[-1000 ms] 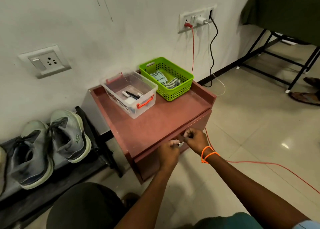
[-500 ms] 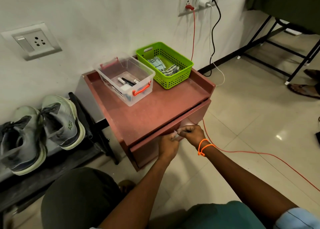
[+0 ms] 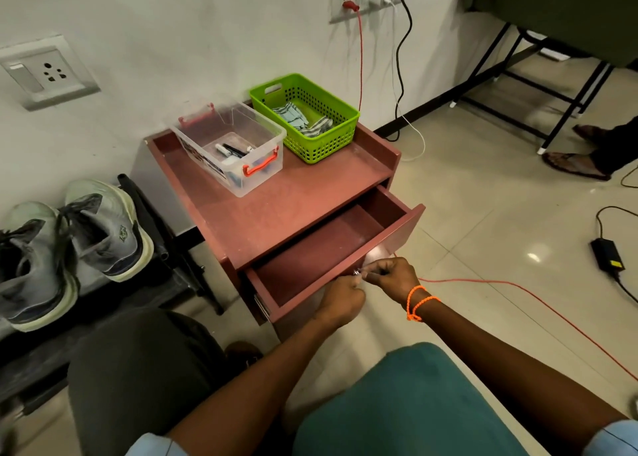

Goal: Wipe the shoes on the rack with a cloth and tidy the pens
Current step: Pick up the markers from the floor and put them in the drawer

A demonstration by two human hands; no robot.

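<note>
Now both the left hand (image 3: 341, 298) and right hand (image 3: 393, 278) pinch the small knob (image 3: 357, 272) at the front edge of the open drawer (image 3: 310, 262); pulled further, it could slide out and drop.

1 head camera looks steeply down, close above the drawer (image 3: 328, 248).

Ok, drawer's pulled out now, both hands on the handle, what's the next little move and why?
Probably let go of the handle and reach the right hand to the clear box for the pens. The drawer stands open and what shows of it is bare, and both hands, the left hand included, only grip its front.
</note>
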